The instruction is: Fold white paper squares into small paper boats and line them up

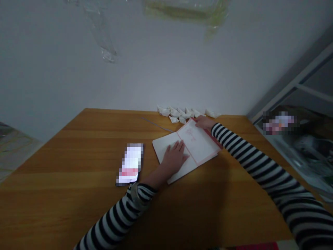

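Note:
An open notebook (197,146) with white pages and a pink-red cover edge lies on the wooden table (65,194). My left hand (174,157) rests flat on its left page, fingers stretched out. At the far top corner of the right page sits my right hand (205,122), fingers curled on the page edge. Both sleeves are black-and-white striped. Several small folded white paper pieces (182,113) lie in a row just beyond the notebook, by the wall.
A phone (130,164) with a lit screen lies left of the notebook. A thin stick-like object (157,125) lies on the table behind it. The white wall (156,69) bounds the far edge; a window frame (299,86) stands at right.

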